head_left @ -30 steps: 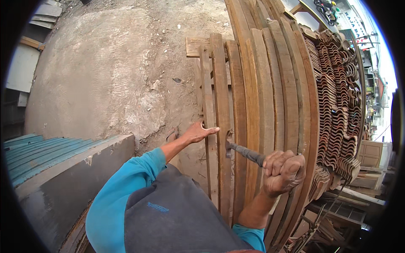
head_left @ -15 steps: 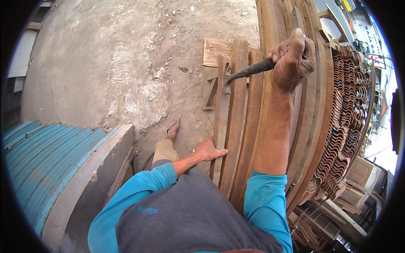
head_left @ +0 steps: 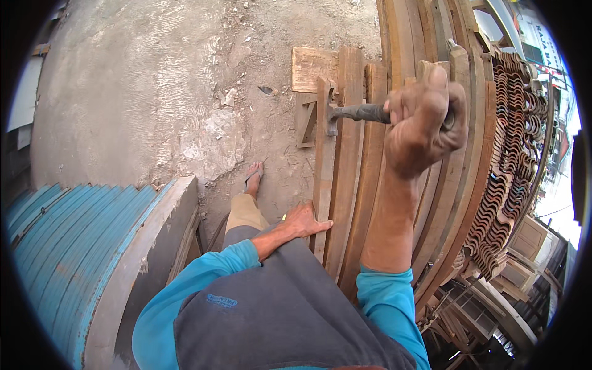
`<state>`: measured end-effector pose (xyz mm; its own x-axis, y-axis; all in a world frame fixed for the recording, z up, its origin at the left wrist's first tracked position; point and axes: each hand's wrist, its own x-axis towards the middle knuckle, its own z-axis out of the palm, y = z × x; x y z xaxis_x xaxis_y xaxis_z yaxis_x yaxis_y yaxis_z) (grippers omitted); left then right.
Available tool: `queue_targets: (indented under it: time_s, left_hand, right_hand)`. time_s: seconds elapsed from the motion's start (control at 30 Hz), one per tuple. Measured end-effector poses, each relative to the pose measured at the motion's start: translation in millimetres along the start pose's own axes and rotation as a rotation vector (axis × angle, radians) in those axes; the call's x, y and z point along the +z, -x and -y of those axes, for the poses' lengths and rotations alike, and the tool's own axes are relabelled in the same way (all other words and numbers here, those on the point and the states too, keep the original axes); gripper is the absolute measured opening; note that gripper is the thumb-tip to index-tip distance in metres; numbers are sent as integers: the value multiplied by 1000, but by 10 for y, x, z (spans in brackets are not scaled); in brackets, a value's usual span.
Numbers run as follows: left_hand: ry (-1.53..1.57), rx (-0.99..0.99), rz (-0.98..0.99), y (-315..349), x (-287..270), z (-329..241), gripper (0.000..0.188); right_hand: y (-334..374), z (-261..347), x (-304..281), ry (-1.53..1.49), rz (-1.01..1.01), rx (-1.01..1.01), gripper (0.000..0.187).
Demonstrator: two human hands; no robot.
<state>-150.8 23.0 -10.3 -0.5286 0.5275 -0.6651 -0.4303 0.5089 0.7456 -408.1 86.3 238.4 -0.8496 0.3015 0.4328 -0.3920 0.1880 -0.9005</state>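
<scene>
My right hand (head_left: 424,123) is closed around the dark, wrapped handle of a hammer (head_left: 364,113). The grey metal head of the hammer rests against the far part of a narrow wooden plank (head_left: 323,166); whether it grips a nail there I cannot make out. On the near part of that same plank lies my left hand (head_left: 306,221), its thumb stretched out across the wood and its other fingers over the left edge, partly hidden. Directly right of the narrow plank runs a thicker wooden beam (head_left: 346,148).
More long beams (head_left: 453,148) lie side by side to the right, with stacked curved roof tiles (head_left: 502,166) beyond them. A wood block (head_left: 314,69) stands at the planks' far end. At left are blue corrugated sheets (head_left: 92,246) and a concrete-edged slab (head_left: 145,246). Rubble dots the ground (head_left: 154,92).
My right hand has come nearer to me, swinging the hammer's handle from a slant to almost level. The hammer head stays at the plank. My left hand holds its place.
</scene>
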Motion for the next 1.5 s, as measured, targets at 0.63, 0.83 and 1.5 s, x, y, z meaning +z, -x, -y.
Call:
queue_targets:
  time_s: [0.63,0.83,1.5]
  left_hand:
    - [-15,243,-185,-114,225,192,88]
    - [-48,76,-99,143,44,-226,79]
    - [-831,868,498,1582,1897,-287,25]
  right_hand:
    - [2081,688,-1140,183,-150,-136,35]
    - [1912,720,-1655,-131,-118,-170,25]
    - [5252,3315,-3778,-123,-182,-151,36]
